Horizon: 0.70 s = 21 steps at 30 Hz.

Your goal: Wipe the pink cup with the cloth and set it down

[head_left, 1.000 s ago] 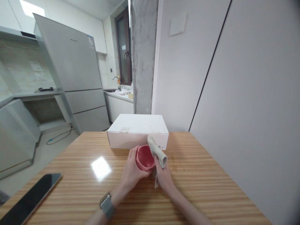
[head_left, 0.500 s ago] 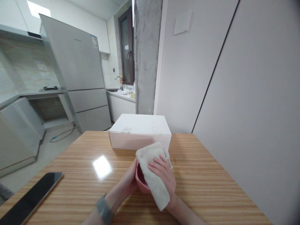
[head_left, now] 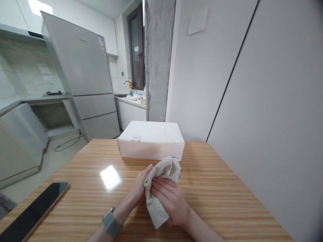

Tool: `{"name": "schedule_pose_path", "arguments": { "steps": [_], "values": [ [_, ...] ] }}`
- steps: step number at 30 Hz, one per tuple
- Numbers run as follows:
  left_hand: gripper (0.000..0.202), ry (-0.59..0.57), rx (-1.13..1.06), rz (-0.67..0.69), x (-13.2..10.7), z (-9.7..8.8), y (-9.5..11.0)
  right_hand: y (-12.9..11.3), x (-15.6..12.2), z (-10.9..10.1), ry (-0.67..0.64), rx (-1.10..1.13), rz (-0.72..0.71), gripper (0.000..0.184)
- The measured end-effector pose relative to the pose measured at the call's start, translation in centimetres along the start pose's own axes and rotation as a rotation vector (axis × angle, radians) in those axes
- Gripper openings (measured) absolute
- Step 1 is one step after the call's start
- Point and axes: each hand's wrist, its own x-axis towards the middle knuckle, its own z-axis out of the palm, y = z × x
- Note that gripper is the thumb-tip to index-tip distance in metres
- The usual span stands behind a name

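Observation:
A light grey-beige cloth [head_left: 157, 210] is draped and bunched over a pink bowl, which is almost wholly hidden behind it and my hands. My left hand [head_left: 138, 186] grips the bowl's left side, thumb pointing up along the rim. Fingers held together, my right hand [head_left: 170, 198] presses the cloth into the bowl, its fingertips out of sight in the folds. The cloth's upper part rises in a crumpled loop beyond my right fingers, while a loose corner hangs down toward me.
Just beyond the cloth a white cardboard box [head_left: 151, 148] lies on the wooden table [head_left: 222, 201]. A dark phone [head_left: 37, 210] rests at the left edge. Farther back are a fridge [head_left: 78, 60], a sink counter [head_left: 131, 106] and a concrete pillar [head_left: 158, 60].
My right hand has pushed down and left with the cloth, bunching it into the bowl. The cloth lay flatter before, and the bowl's pink side and dark inside showed more.

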Motion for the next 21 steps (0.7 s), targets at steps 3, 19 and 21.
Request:
{"name": "schedule_pose_path", "arguments": {
  "steps": [3,19,21],
  "values": [
    [0.052,-0.018,-0.052,-0.049,-0.2,0.4,0.8,0.0,0.3,0.4,0.014,-0.022,0.014,0.059],
    [0.039,0.032,-0.367,-0.033,-0.8,2.1,0.1,1.3,0.4,0.1,0.2,-0.053,0.229,0.043],
    [0.038,-0.025,-0.476,-0.044,-0.7,2.2,0.5,1.3,0.2,0.1,0.201,-0.12,0.168,0.043]
  ]
}}
